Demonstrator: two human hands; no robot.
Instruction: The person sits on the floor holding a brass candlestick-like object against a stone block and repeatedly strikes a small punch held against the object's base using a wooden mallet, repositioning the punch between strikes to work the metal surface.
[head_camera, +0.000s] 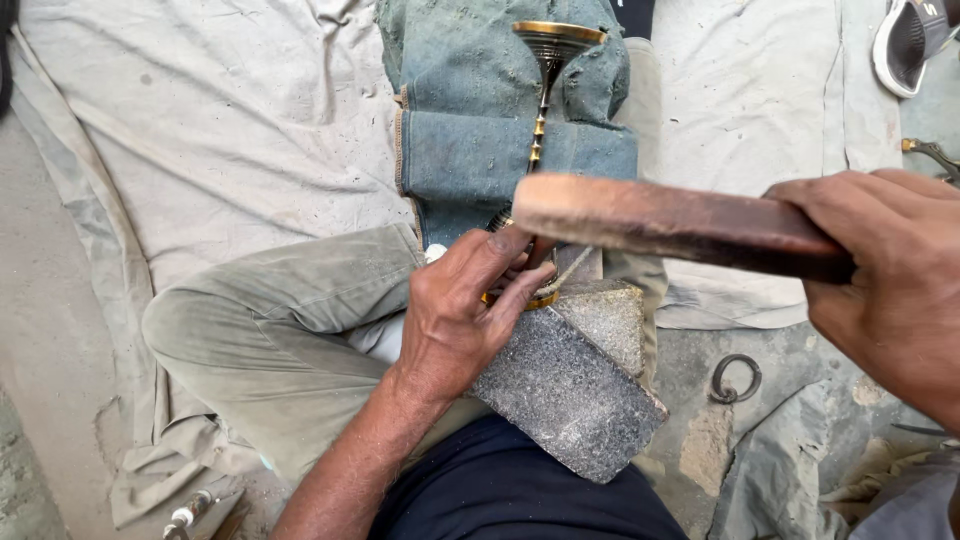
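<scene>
At picture centre, a slender brass stem piece lies over a folded blue cloth, its lower end on a grey stone block where the left hand pinches it closed. Toward three o'clock, the right hand is clamped around a wooden bat held above the block; a metal ring lies at four o'clock on the floor.

Soft, even daylight with faint shadows and no glare; the right hand and its wooden block look blurry.

Single head-worn view, looking steeply down, close over the lap and cloth-covered ground
</scene>
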